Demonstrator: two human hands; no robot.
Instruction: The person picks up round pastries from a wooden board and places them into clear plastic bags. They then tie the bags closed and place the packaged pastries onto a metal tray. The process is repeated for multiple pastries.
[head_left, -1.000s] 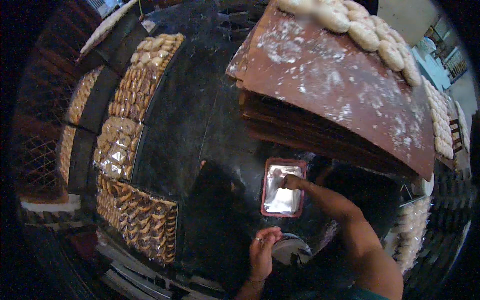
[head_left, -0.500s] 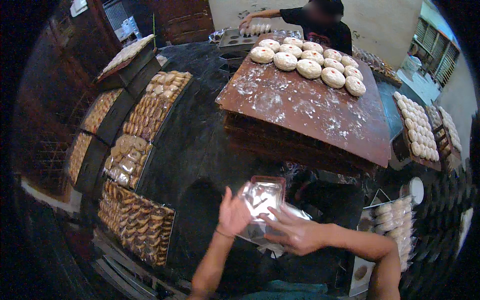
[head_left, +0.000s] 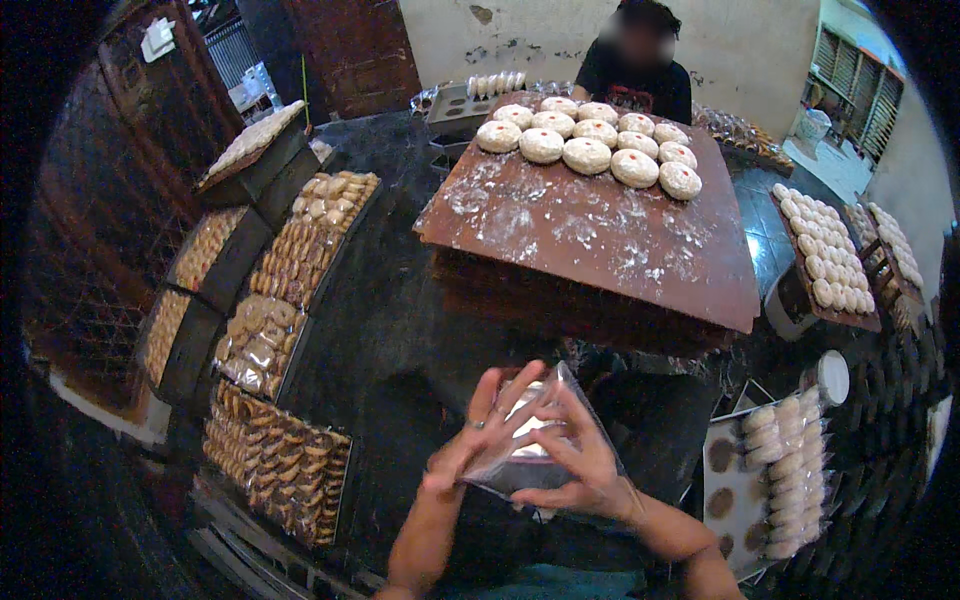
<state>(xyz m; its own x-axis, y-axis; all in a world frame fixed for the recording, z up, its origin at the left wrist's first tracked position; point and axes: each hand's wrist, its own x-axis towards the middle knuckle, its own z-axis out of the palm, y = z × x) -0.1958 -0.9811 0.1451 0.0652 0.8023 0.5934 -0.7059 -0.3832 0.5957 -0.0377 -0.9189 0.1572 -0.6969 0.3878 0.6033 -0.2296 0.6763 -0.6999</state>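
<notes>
A clear plastic bag (head_left: pixel 502 472) is spread between my two hands above my lap. My left hand (head_left: pixel 478 432) grips its left side, fingers bent over the film. My right hand (head_left: pixel 585 462) holds the right side, its fingers lying across the bag and its thumb stretched out below. A bright white, shiny patch (head_left: pixel 527 420) shows between the hands; whether it lies in the bag or beneath it I cannot make out. The fingers are slightly smeared by motion.
Ahead stands a floured brown board (head_left: pixel 590 240) with several round white buns (head_left: pixel 585 156). Packed pastries (head_left: pixel 280 460) in trays line the left. On the right are a tray (head_left: pixel 722 485) with wrapped buns (head_left: pixel 790 470) and a board of small buns (head_left: pixel 822 250). A person (head_left: pixel 640 75) sits opposite.
My hands have come closer together, the right one turning more upright, and the clear bag is now raised between them. The person opposite has drawn an outstretched arm back from the wrapped buns.
</notes>
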